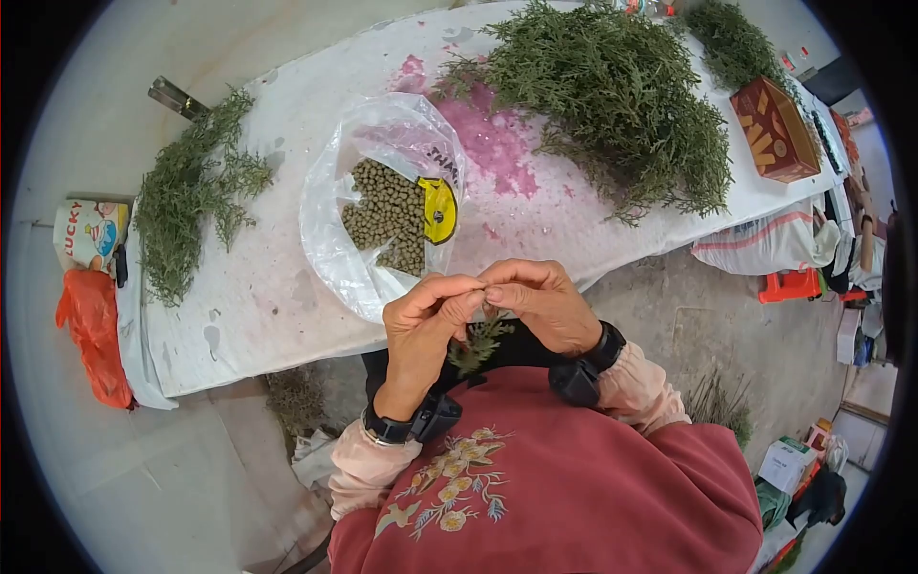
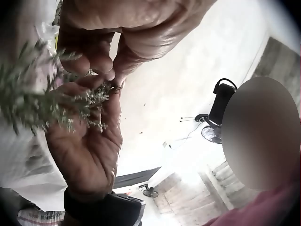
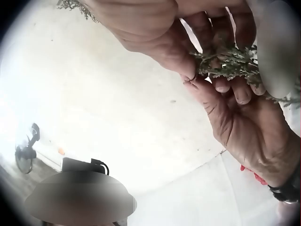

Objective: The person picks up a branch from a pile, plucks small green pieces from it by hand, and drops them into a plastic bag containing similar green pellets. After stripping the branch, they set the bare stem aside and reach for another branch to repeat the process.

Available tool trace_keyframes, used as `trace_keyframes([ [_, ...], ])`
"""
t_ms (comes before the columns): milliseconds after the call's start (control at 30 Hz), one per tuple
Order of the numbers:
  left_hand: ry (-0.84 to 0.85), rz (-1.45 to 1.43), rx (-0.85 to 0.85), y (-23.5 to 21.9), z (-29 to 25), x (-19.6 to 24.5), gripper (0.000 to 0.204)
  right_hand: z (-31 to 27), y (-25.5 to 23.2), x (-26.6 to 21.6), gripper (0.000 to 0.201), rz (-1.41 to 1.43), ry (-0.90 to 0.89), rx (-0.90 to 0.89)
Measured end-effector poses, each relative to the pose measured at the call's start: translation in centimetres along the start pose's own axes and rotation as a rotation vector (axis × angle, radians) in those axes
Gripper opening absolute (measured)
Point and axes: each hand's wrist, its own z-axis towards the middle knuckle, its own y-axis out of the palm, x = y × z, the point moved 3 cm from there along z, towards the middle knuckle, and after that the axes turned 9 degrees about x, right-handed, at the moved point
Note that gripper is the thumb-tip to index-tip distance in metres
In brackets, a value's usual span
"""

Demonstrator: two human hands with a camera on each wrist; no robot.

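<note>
A small green sprig hangs below the two hands, which meet fingertip to fingertip at the table's front edge. The left hand pinches the sprig's stem end between thumb and fingers. Close against it, the right hand has thumb and forefinger pinched at the same stem end. In the left wrist view the sprig spreads out from the touching fingertips; in the right wrist view its leaves lie across the fingers. The fingertips partly hide the stem.
An open clear bag of brownish pellets with a yellow label lies just beyond the hands. A large heap of green branches is at the back right, beside a red box. More branches lie at the left, near a red bag.
</note>
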Motion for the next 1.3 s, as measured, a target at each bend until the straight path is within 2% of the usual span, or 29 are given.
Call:
trace_keyframes([
  [100, -0.008, 0.02, 0.018, -0.2, 0.0, -0.3, 0.011, 0.1, 0.0, 0.0, 0.014, -0.029, -0.067, 0.059],
  [200, -0.007, 0.049, 0.04, -0.4, -0.1, -0.5, 0.011, 0.3, -0.3, 0.3, 0.013, -0.031, -0.045, 0.033],
  [433, -0.181, -0.197, 0.056, -0.7, -0.2, -1.0, 0.012, 1.0, 0.2, 0.5, 0.009, -0.014, -0.028, -0.019],
  [533, -0.168, -0.099, 0.066, -1.0, 0.1, -0.6, 0.013, 1.4, 0.4, 0.7, 0.008, 0.065, -0.007, -0.045],
  [600, -0.164, -0.046, 0.077, -1.6, 0.6, -0.1, 0.013, 2.0, -0.2, 1.1, 0.006, -0.023, -0.06, 0.012],
  [667, 0.055, 0.328, 0.251, -3.2, 1.9, 1.5, 0.015, 2.8, -0.6, 1.3, 0.005, -0.06, -0.086, 0.04],
  [700, 0.054, 0.332, 0.251, -4.1, 2.8, 1.6, 0.015, 3.4, -0.8, 1.1, 0.006, -0.106, -0.135, 0.057],
  [767, 0.376, 0.711, 0.255, -5.3, 4.4, 2.1, 0.016, 4.1, -1.0, 0.9, 0.006, -0.197, -0.235, 0.09],
  [800, 0.376, 0.717, 0.254, -5.5, 5.1, 1.8, 0.016, 4.1, -0.9, 0.9, 0.006, -0.191, -0.235, 0.089],
  [900, 0.467, 0.993, 0.151, -5.0, 6.6, 1.4, 0.018, 4.3, -0.7, 1.0, 0.007, -0.241, -0.233, 0.049],
  [1033, 0.464, 1.082, 0.11, -4.5, 6.8, 1.4, 0.017, 4.2, -0.9, 1.1, 0.007, -0.264, -0.22, 0.052],
  [1200, 0.48, 1.055, 0.107, -4.8, 7.0, 1.4, 0.014, 4.2, -0.5, 0.8, 0.007, -0.252, -0.185, 0.06],
  [1300, 0.392, 0.951, 0.104, -5.2, 7.2, 1.4, 0.01, 4.6, -0.3, 1.1, 0.008, -0.21, -0.268, 0.095],
])
